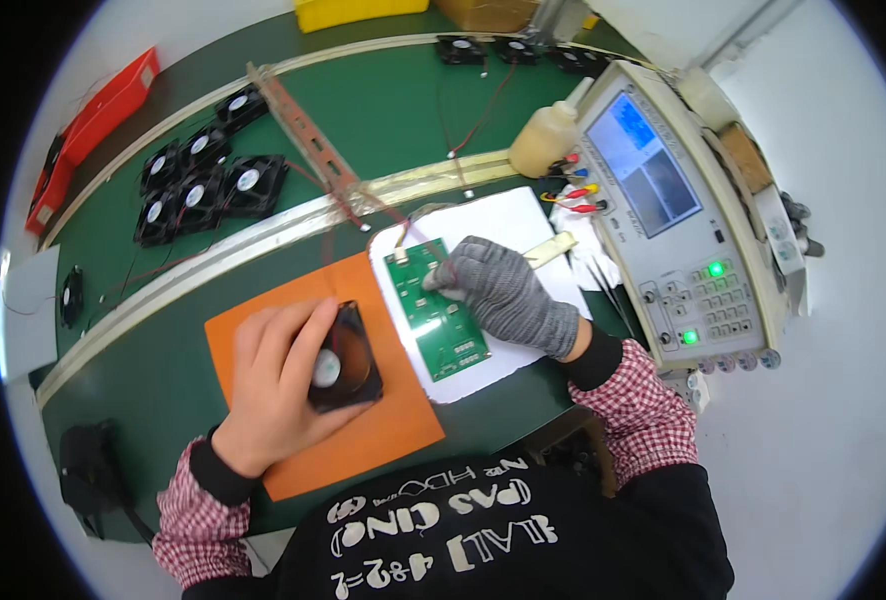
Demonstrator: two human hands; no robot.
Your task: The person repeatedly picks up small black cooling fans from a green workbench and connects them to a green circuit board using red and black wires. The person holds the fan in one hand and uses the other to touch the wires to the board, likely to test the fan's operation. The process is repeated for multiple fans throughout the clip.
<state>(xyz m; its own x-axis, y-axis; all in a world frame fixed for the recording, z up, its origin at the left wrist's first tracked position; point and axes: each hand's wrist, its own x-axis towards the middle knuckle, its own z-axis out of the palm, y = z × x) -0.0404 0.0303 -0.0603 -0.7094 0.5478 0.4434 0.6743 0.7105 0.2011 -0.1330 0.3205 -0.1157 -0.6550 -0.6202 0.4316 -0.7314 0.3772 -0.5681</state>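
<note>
My bare left hand grips a square black cooling fan by its edges, with the thumb at the near side and the fingers at the far side. The fan rests on an orange sheet. Over a green circuit board is my right hand, in a grey knitted glove. Its fingertips are pinched together at the board's upper middle; what they hold, if anything, is hidden. A white connector with wires sits at the board's far left corner. White paper lies under the board.
To the right stands a test instrument with a lit screen and clip leads. Beside it are a yellowish squeeze bottle and tweezers. Several more fans lie at the far left, near a red bin and a slotted metal strip.
</note>
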